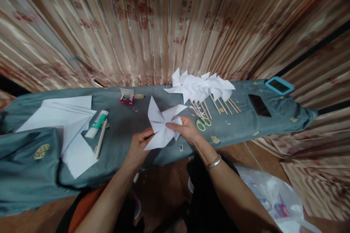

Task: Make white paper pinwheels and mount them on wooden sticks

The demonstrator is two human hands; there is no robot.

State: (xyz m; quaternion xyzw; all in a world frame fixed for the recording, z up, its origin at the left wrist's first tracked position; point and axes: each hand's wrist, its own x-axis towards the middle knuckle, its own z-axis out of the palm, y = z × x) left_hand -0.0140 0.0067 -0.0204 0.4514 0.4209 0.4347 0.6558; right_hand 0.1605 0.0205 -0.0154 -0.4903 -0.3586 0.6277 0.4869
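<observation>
A white paper pinwheel [164,125] is held between my two hands, above the front part of the cloth-covered table. My left hand [140,145] pinches its lower left side, with the fingertips partly behind the paper. My right hand [186,129] grips it from the right, the thumb pressed on the folded centre and the other fingers hidden behind. No stick shows on this pinwheel. Just right of my right hand lie green-handled scissors [203,123]. Behind them rests a row of finished white pinwheels [202,85] on wooden sticks [205,109].
At left are white paper sheets [62,111], a glue tube [97,123] and a pen [101,138]. An open red box [127,97] of small metal pieces sits at the back. A phone [259,105] and a blue-framed device [279,85] lie at right. A plastic bag [273,193] is below.
</observation>
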